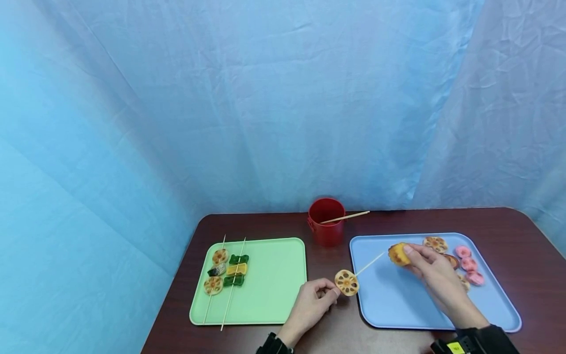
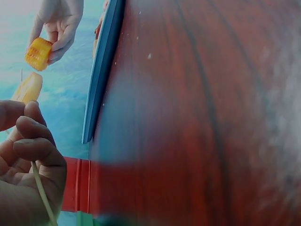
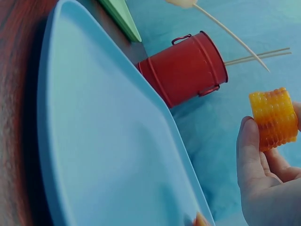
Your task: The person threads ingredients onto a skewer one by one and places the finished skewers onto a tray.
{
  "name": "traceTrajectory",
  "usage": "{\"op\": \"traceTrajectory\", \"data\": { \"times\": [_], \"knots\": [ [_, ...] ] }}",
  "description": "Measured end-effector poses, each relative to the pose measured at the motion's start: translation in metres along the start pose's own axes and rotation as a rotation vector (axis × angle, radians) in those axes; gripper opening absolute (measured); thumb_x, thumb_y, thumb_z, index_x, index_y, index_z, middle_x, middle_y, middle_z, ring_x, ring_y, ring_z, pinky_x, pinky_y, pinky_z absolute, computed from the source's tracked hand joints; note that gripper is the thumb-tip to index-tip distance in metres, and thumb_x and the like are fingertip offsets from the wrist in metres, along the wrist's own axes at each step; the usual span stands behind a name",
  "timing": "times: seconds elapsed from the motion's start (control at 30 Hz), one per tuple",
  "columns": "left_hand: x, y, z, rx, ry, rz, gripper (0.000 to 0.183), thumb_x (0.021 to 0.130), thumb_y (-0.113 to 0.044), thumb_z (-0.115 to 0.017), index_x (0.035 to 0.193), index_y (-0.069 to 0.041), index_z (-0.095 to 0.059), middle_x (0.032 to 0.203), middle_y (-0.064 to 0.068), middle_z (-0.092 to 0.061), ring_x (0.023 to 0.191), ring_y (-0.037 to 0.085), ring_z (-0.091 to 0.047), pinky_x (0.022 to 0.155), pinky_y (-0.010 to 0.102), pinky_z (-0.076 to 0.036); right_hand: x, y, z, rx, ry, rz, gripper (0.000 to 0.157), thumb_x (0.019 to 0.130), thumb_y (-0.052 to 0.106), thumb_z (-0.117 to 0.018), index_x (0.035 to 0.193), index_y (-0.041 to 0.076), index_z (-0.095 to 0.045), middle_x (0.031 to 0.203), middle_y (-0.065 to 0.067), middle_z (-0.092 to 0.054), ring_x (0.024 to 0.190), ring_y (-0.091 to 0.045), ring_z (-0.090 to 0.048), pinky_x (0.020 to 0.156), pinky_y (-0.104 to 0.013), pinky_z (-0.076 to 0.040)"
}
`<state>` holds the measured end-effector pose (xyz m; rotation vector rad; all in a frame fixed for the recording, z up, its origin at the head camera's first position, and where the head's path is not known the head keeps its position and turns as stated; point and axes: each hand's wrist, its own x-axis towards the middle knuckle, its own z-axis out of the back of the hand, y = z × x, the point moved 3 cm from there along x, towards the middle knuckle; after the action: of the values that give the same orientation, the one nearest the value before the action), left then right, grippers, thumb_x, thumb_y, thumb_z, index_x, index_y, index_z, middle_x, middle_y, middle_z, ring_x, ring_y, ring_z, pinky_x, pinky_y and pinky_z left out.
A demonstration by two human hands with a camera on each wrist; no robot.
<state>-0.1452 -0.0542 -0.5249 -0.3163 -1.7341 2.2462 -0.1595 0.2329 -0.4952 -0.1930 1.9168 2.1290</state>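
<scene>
My left hand (image 1: 311,304) grips a thin wooden skewer (image 1: 370,264) between the two trays. A lotus root slice (image 1: 347,282) is threaded on it, right at the fingertips, and the bare pointed end sticks out up and to the right. In the left wrist view the skewer's other end (image 2: 43,195) runs down past the palm. My right hand (image 1: 435,282) pinches a yellow corn piece (image 3: 273,118) between thumb and fingers above the blue tray (image 1: 384,307). The corn is close to the skewer's tip but apart from it.
On the left, a green tray (image 1: 276,275) bears two loaded skewers, with lotus slices on one and green and yellow pieces on the other. Pink pieces (image 1: 469,264) and more lotus slices (image 1: 435,244) lie on the blue tray's right side. A red bucket (image 1: 326,235) with sticks stands behind.
</scene>
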Motion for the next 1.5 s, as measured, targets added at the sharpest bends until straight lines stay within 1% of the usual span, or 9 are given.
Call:
{"op": "traceTrajectory", "data": {
  "times": [0.1, 0.23, 0.37, 0.7, 0.87, 0.93, 1.13, 1.33, 1.5],
  "knots": [
    [-0.001, 0.000, -0.001, 0.004, 0.008, -0.005, 0.022, 0.090, -0.023, -0.064, 0.086, -0.003, -0.072, 0.064, 0.007, -0.063, 0.046, 0.003, -0.048, 0.044, 0.016, -0.037, 0.000, 0.001, -0.002, 0.036, 0.021, -0.004, 0.090, 0.091, 0.055, -0.051, 0.148, -0.009, -0.025, 0.145, -0.021, -0.030, 0.096, 0.009, -0.053, 0.086, -0.019, -0.048],
    [-0.001, -0.001, -0.003, 0.003, 0.015, -0.002, 0.023, 0.090, -0.023, -0.063, 0.086, -0.002, -0.071, 0.063, 0.003, -0.061, 0.046, 0.002, -0.048, 0.044, 0.016, -0.038, -0.001, 0.002, -0.004, 0.094, 0.041, 0.010, 0.086, 0.092, 0.050, -0.054, 0.147, -0.010, -0.025, 0.134, -0.011, -0.041, 0.098, 0.007, -0.055, 0.086, -0.020, -0.048],
    [0.000, 0.000, -0.004, 0.003, 0.020, 0.008, 0.023, 0.090, -0.023, -0.063, 0.086, -0.002, -0.071, 0.063, 0.004, -0.061, 0.047, 0.002, -0.047, 0.043, 0.016, -0.038, -0.002, 0.004, -0.006, 0.138, 0.044, 0.017, 0.084, 0.092, 0.048, -0.056, 0.146, -0.010, -0.027, 0.122, 0.000, -0.048, 0.099, 0.006, -0.057, 0.087, -0.021, -0.048],
    [-0.002, 0.001, -0.005, 0.017, 0.023, 0.013, 0.023, 0.090, -0.024, -0.063, 0.085, -0.003, -0.071, 0.066, 0.012, -0.063, 0.047, 0.003, -0.048, 0.043, 0.016, -0.036, -0.003, 0.005, -0.011, 0.170, 0.033, 0.028, 0.085, 0.092, 0.048, -0.056, 0.146, -0.010, -0.027, 0.120, 0.002, -0.050, 0.099, 0.004, -0.058, 0.087, -0.022, -0.048],
    [-0.002, 0.000, -0.005, 0.020, 0.025, 0.023, 0.023, 0.090, -0.025, -0.063, 0.085, -0.003, -0.071, 0.065, 0.009, -0.063, 0.047, 0.003, -0.048, 0.043, 0.016, -0.036, -0.003, 0.006, -0.011, 0.130, 0.036, 0.048, 0.080, 0.092, 0.046, -0.057, 0.144, -0.009, -0.030, 0.119, 0.001, -0.053, 0.099, 0.001, -0.059, 0.086, -0.023, -0.049],
    [-0.002, -0.001, -0.005, 0.019, 0.026, 0.023, 0.023, 0.090, -0.024, -0.063, 0.085, -0.003, -0.071, 0.065, 0.007, -0.064, 0.046, 0.005, -0.049, 0.042, 0.016, -0.036, -0.003, 0.007, -0.011, 0.088, 0.037, 0.065, 0.076, 0.093, 0.045, -0.057, 0.143, -0.007, -0.033, 0.116, 0.003, -0.057, 0.098, 0.001, -0.059, 0.085, -0.023, -0.050],
    [-0.001, -0.002, -0.005, 0.006, 0.043, 0.006, 0.023, 0.091, -0.025, -0.064, 0.087, -0.003, -0.071, 0.066, 0.005, -0.065, 0.042, 0.017, -0.052, 0.036, 0.018, -0.037, -0.006, 0.009, -0.013, -0.040, 0.039, 0.133, 0.065, 0.093, 0.040, -0.059, 0.140, -0.002, -0.041, 0.112, 0.008, -0.061, 0.098, -0.001, -0.058, 0.083, -0.022, -0.050],
    [0.001, -0.005, -0.007, 0.040, 0.023, -0.028, 0.023, 0.090, -0.024, -0.064, 0.086, -0.003, -0.073, 0.062, -0.006, -0.062, 0.050, 0.029, -0.060, 0.043, 0.015, -0.037, -0.007, 0.010, -0.020, -0.071, 0.052, 0.144, 0.066, 0.093, 0.039, -0.061, 0.140, -0.004, -0.042, 0.117, 0.001, -0.058, 0.099, -0.002, -0.057, 0.082, -0.023, -0.050],
    [0.002, -0.006, -0.009, 0.023, 0.003, -0.016, 0.024, 0.089, -0.025, -0.065, 0.084, -0.002, -0.073, 0.060, -0.005, -0.062, 0.051, 0.035, -0.059, 0.042, 0.014, -0.034, -0.008, 0.006, -0.029, -0.119, 0.047, 0.121, 0.067, 0.090, 0.045, -0.061, 0.138, 0.000, -0.047, 0.121, -0.006, -0.056, 0.099, -0.005, -0.057, 0.085, -0.030, -0.050]
  ]
}}
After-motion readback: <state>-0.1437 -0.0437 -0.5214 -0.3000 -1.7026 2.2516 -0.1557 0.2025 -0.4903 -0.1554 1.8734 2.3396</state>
